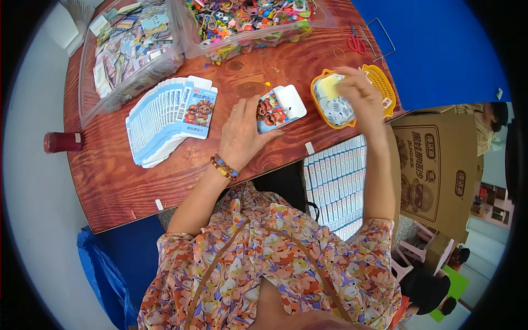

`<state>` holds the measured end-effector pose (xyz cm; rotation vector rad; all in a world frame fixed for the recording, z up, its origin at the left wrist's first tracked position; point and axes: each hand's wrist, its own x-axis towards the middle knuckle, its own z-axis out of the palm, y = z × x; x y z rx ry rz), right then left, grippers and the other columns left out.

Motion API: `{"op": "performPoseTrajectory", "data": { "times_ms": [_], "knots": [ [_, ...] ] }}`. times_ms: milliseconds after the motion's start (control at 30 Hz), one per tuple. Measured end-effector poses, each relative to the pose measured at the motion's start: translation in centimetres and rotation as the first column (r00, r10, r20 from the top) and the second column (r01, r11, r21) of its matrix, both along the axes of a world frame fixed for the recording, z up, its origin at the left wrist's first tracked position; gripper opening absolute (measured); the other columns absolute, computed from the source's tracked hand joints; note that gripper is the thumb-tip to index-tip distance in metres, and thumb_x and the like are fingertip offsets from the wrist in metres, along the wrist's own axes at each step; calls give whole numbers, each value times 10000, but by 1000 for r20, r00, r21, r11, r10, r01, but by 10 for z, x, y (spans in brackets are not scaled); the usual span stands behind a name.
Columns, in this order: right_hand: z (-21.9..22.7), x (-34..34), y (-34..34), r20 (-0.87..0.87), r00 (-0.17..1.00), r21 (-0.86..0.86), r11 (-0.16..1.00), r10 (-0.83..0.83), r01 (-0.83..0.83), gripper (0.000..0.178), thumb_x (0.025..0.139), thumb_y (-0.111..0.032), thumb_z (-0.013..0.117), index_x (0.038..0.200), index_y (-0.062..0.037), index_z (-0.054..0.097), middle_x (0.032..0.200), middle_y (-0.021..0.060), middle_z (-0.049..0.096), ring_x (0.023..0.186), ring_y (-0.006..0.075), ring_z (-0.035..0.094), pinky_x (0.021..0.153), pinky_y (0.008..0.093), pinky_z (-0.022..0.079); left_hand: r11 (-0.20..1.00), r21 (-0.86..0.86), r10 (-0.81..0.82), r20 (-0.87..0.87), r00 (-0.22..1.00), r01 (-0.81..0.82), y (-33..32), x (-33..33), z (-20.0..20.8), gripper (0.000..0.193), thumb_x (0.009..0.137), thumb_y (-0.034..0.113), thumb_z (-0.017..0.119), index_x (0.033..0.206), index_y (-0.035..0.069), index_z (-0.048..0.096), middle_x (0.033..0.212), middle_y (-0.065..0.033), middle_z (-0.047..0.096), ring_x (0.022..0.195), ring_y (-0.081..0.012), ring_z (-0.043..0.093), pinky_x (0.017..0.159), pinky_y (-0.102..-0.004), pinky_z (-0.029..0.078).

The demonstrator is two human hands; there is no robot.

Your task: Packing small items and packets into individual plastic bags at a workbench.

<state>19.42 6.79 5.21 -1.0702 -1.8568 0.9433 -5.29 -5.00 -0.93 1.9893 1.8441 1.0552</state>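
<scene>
My left hand [241,131] is closed around a small printed carton [268,114] with cartoon figures, holding it on the wooden table. The carton's white end flap [292,102] stands open to the right. My right hand [360,91], blurred, is over an orange-yellow plastic basket [318,104] of white printed packets [336,111]. At its bent fingertips is a pale yellow square piece [329,87], which looks pinched there; its kind is unclear. To the left of my left hand lies a fanned stack of flat blue-and-white cartons [159,118].
Clear bins of cards [129,41] and colourful small trinkets [247,25] stand at the back. Red-handled scissors [356,44] lie near a second yellow basket [385,82]. A dark red cup [61,142] sits at the left edge. Rows of packed cartons [336,184] and a large cardboard box [440,170] are at right.
</scene>
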Motion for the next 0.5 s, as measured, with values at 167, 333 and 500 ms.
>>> {"op": "performPoseTrajectory", "data": {
  "times_ms": [167, 333, 500],
  "knots": [
    [-22, -75, -34, 302, 952, 303, 941, 56, -152, 100, 862, -51, 674, 957, -30, 699, 1235, 108, 640, 1213, 271, 557, 1055, 395, 393, 1000, -29, 10, 46, 999, -9, 0, -2, 4, 809, 669, 295, 882, 1313, 20, 477, 1079, -167, 556, 1030, -365, 573, 848, -450, 507],
    [-18, -86, -37, 194, 980, 370, 922, 38, -109, 162, 885, -19, 663, 1044, -32, 691, 1232, 127, 634, 1228, 316, 554, 1025, 407, 431, 997, -13, 81, 111, 991, -80, -4, -14, -2, 812, 664, 293, 888, 1307, 16, 476, 1070, -174, 557, 1016, -367, 578, 832, -446, 506],
    [-15, -85, -66, 238, 969, 515, 855, -71, -64, 227, 860, -25, 706, 1085, -20, 678, 1212, 135, 637, 1172, 320, 592, 999, 400, 457, 992, 53, 102, 222, 970, -117, -1, -17, -5, 801, 659, 277, 892, 1291, 15, 476, 1056, -173, 564, 1009, -366, 580, 822, -449, 502]
  ]
}}
